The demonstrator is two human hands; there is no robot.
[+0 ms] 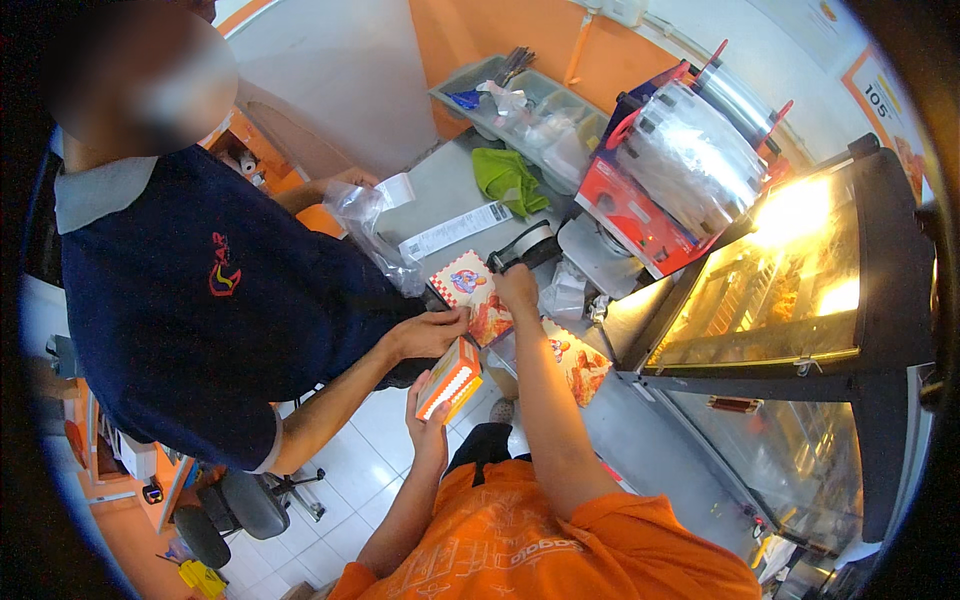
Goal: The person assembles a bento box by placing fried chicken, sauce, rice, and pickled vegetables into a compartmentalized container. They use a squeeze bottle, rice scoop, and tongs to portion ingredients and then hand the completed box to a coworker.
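My left hand [428, 425] is closed around a small orange and white carton [450, 380], held above the floor in front of me. My right hand [517, 290] reaches over the counter with curled fingers at the front end of a black tape dispenser [525, 246]; what lies between the fingertips is hidden. Beneath and beside that hand is a food box [462, 278] with a checked edge and a picture of fried chicken. A second printed food box [578, 362] lies to the right, partly behind my forearm.
A co-worker in dark blue stands at left, one hand [432, 333] by the checked box, the other near a clear plastic bag [372, 228]. On the counter [425, 180] are a receipt [455, 230], green cloth [508, 180] and divided bin [530, 110]. Right stands a lit glass warmer [765, 270].
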